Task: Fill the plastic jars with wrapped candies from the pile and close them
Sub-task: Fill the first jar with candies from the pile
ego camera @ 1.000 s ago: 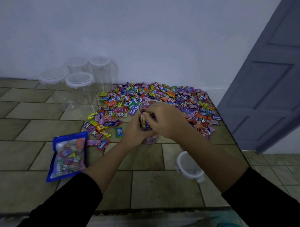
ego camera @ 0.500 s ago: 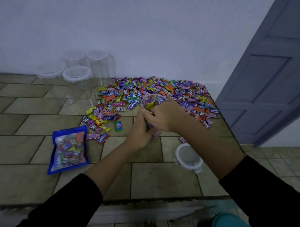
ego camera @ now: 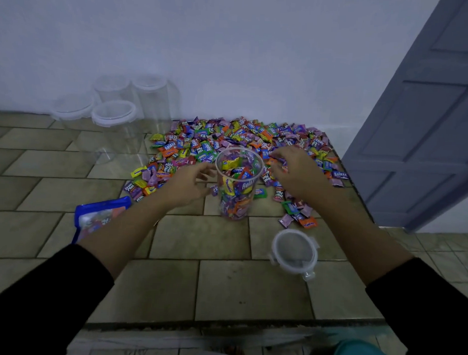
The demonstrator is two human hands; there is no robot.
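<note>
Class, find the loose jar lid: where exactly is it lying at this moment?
In the head view, the lid lies flat on the tiled counter, front-right of the candy-filled jar, beside the right forearm.

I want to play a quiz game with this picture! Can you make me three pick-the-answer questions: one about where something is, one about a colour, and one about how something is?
1. The front jar is:
A. empty
B. shut with a lid
C. open, with candies inside

2. The loose lid lies:
A. on top of the front jar
B. flat on the tiles
C. leaning against the wall

3. The edge of the bag is:
A. blue
B. red
C. green

Answers:
1 C, because nothing covers its rim and wrappers show through its side.
2 B, because it sits on the tiles, apart from the jar.
3 A, because its border is plainly blue.
</note>
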